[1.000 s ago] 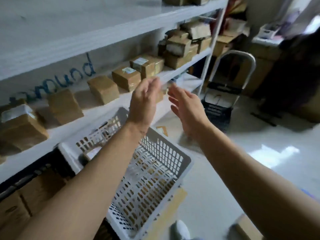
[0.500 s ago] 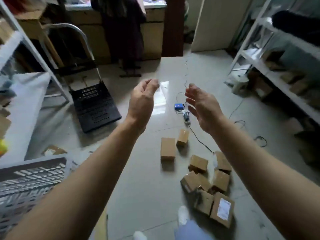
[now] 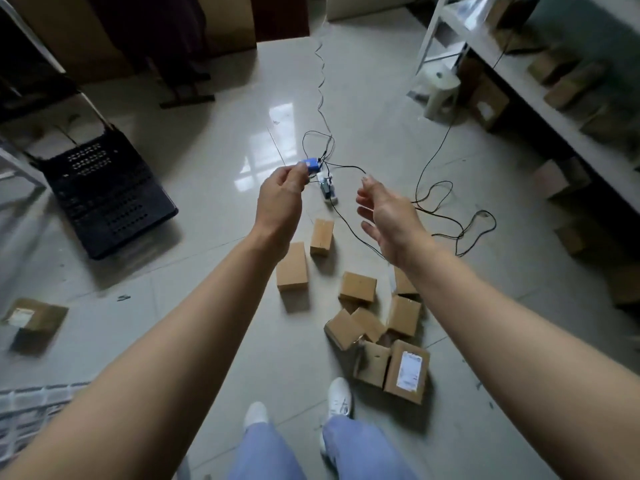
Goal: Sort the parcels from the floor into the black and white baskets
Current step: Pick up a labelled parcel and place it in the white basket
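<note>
Several brown cardboard parcels (image 3: 360, 289) lie in a loose heap on the tiled floor ahead of my feet; one (image 3: 408, 370) shows a white label. Another labelled parcel (image 3: 34, 320) lies apart at the left. The black basket (image 3: 104, 195) stands on the floor at the far left. A corner of the white basket (image 3: 31, 407) shows at the lower left edge. My left hand (image 3: 278, 206) and right hand (image 3: 389, 220) hover at chest height above the heap, both holding nothing, fingers loosely curled. A small blue device (image 3: 309, 165) on the floor appears just past my left fingertips.
Thin black cables (image 3: 436, 202) trail across the floor beyond the parcels. A white shelf rack (image 3: 540, 98) with more boxes runs along the right. A white stool (image 3: 440, 88) stands by it. My two white shoes (image 3: 339, 398) are at the bottom.
The view has swung from the shelf and white basket round to the floor and down onto the parcels. Both hands stay raised with nothing in them; my left fingers have curled in.
</note>
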{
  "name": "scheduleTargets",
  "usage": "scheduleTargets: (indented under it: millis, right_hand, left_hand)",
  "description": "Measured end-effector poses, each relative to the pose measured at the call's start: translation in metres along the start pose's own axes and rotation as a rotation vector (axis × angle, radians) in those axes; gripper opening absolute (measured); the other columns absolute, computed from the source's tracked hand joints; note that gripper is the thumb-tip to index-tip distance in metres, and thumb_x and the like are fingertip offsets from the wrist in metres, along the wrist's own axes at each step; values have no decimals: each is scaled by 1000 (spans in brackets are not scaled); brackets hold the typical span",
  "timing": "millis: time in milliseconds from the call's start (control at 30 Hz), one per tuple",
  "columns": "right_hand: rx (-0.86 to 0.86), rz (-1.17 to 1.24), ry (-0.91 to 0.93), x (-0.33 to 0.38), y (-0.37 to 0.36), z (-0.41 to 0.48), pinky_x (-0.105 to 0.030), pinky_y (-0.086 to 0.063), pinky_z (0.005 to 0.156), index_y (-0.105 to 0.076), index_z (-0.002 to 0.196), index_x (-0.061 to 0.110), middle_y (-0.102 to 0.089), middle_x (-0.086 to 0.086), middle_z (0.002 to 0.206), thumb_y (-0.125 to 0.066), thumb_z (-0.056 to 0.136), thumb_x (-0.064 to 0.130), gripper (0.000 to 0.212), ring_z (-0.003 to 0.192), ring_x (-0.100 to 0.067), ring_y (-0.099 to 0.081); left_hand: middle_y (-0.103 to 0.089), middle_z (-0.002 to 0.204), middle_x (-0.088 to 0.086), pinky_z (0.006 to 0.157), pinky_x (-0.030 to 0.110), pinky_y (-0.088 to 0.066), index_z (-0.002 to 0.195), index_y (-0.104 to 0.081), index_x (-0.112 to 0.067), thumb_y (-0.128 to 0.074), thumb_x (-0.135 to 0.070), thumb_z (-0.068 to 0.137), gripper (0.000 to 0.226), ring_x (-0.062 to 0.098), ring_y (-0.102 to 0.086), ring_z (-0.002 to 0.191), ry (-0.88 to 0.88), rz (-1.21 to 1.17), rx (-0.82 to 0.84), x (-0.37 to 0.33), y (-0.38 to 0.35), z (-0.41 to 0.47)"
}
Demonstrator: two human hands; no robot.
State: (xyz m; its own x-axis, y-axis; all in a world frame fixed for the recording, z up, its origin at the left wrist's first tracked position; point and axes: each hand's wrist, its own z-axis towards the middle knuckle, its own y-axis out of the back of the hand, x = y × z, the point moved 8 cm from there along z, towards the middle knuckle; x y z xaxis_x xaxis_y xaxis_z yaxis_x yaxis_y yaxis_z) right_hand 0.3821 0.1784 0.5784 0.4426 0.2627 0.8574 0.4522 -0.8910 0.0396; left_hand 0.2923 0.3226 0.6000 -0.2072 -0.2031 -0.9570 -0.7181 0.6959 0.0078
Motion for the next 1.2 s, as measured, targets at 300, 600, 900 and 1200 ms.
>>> scheduleTargets:
  millis: [300,600,900,1200]
  right_hand:
    - [-51,81,-234,-56,-41,85,-36,-44,94,-59,89,14,-58,-1,97,-52,92,43,30,105,-26,-57]
    - [-153,242,-484,-169,-103,201,-33,-43,92,-58,115,9,-58,-7,119,-53,92,45,43,114,-22,-55]
    - [-226,425,-741,-383,-140,339,-42,-35,108,-31,146,11,-39,-13,147,-52,93,44,66,133,-29,-41]
    - [-359,406,-992,-569,-144,415,-51,-25,113,-29,146,20,-26,-7,153,-52,90,49,67,138,-34,-27]
  left_hand:
    - [-59,103,2,85,30,-37,102,-59,-11,-44,-34,97,28,18,-54,102,142,144,12,59,26,114]
    - [-56,100,6,81,31,-39,98,-57,-7,-43,-29,95,26,19,-50,92,222,365,159,167,34,250]
    - [-51,87,3,64,27,-35,89,-51,-11,-43,-32,96,23,17,-47,82,304,583,283,408,24,371]
    - [-54,89,8,65,29,-37,88,-54,-10,-42,-33,94,27,22,-47,75,254,882,376,598,14,443]
